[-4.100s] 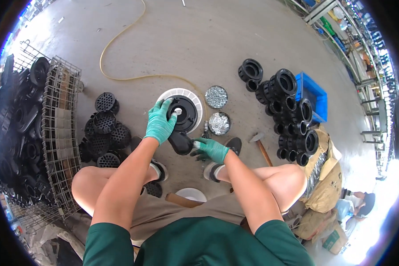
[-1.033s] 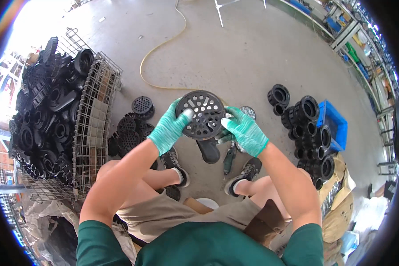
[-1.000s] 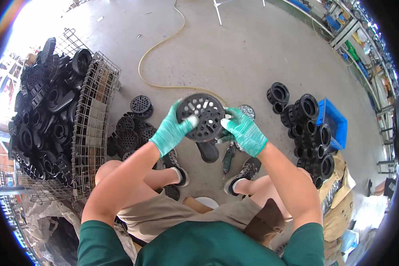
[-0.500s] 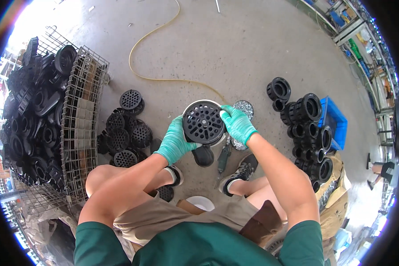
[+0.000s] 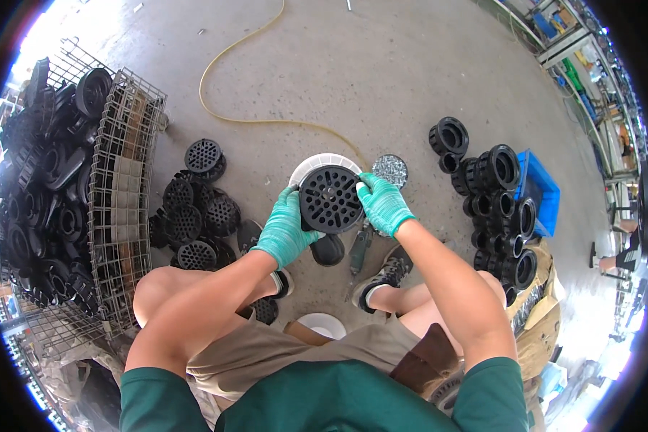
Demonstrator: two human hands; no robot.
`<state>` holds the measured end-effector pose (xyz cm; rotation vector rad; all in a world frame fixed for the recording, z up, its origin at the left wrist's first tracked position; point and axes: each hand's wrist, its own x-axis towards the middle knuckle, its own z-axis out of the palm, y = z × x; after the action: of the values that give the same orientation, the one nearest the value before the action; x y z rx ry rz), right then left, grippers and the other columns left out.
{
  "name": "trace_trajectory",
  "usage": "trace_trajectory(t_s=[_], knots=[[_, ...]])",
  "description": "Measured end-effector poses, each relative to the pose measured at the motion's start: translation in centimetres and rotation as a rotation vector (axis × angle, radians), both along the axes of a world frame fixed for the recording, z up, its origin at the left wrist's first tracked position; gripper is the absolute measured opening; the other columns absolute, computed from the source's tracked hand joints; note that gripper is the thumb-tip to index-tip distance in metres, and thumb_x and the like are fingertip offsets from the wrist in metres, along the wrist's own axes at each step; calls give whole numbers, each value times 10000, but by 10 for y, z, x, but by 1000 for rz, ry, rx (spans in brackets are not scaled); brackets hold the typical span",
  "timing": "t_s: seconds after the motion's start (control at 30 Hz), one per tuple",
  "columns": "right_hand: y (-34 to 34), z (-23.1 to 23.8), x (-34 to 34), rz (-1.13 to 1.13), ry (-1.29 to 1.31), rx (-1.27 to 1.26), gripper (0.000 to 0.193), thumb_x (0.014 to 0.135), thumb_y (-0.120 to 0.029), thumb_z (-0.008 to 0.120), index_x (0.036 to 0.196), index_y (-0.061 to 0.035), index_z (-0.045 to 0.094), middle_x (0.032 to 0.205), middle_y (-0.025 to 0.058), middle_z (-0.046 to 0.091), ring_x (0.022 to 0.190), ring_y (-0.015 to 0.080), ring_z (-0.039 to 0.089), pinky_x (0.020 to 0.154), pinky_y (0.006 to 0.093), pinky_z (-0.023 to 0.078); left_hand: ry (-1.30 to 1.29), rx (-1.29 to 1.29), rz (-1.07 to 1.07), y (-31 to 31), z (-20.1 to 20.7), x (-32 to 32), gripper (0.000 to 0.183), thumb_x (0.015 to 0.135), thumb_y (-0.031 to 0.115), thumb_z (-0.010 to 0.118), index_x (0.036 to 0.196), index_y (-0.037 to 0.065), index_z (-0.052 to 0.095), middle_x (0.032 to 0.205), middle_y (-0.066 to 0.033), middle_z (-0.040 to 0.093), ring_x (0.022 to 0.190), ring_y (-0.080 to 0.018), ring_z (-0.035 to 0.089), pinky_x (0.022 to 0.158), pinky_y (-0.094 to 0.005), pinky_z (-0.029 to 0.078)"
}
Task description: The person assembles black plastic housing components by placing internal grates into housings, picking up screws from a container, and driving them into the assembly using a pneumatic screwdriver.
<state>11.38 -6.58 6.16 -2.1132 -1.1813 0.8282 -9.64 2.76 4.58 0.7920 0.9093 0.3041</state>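
Between my two gloved hands is a round black drain grate (image 5: 331,209) with many slots and a screw-like spot at its centre. My left hand (image 5: 284,229) is closed round its left side, the thumb along the near edge. On the opposite edge my right hand (image 5: 385,205) grips it, fingers bent over the rim. A white round ribbed stand or tub (image 5: 324,160) shows behind and below the grate. Just nearer me sits a rounded black piece (image 5: 328,250); whether it joins the grate I cannot tell. A green air-driver-like tool (image 5: 360,250) lies by my right shoe.
Black grates (image 5: 183,222) are piled on the left, beside a wire cage (image 5: 126,180) full of black parts. Black ring fittings (image 5: 498,169) are stacked at right near a blue crate (image 5: 547,198). A dish of small metal pieces (image 5: 390,171) and a yellow hose (image 5: 266,121) lie ahead.
The grate, still in both hands, has shifted slightly toward me off the white round thing, so more of its far ribbed rim shows. The whole view has shifted a little.
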Motion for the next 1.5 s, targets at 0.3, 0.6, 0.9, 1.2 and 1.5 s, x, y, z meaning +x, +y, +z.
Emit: trace_trajectory(t_s=[0.3,0.6,0.9,1.2,1.5], knots=[[-9,-3,-3,-62,81,-51,379,1024,-204,551,1326,22,586,931,190,718,588,200,664,571,348,550,-80,-221,84,1,9,-3,466,1021,286,584,1439,153,426,1383,-33,509,1226,-202,543,971,-416,551],[-5,9,-6,-99,216,-158,385,1027,-189,546,1340,34,565,909,180,717,543,187,657,535,336,557,342,882,-487,9,-3,-15,953,703,26,864,1489,41,326,1471,-118,410,1314,-255,481,1138,-363,430],[-4,27,-4,-88,245,-170,391,1016,-192,563,1333,36,579,953,196,728,595,192,686,577,340,569,434,910,-578,16,5,-14,1018,691,130,895,1513,-10,309,1514,-185,380,1409,-332,392,1196,-387,354],[-7,26,-6,-79,217,-137,385,994,-176,594,1311,42,605,1015,218,733,744,208,719,624,333,587,418,936,-637,22,-5,-18,1002,718,174,890,1514,-22,313,1536,-212,358,1440,-362,348,1209,-396,339],[-10,14,-7,-101,195,-87,346,988,-204,570,1218,41,652,870,242,713,675,283,717,680,395,571,430,1006,-664,28,-18,-20,983,732,200,889,1498,-45,323,1522,-250,357,1404,-389,402,1188,-407,373]])
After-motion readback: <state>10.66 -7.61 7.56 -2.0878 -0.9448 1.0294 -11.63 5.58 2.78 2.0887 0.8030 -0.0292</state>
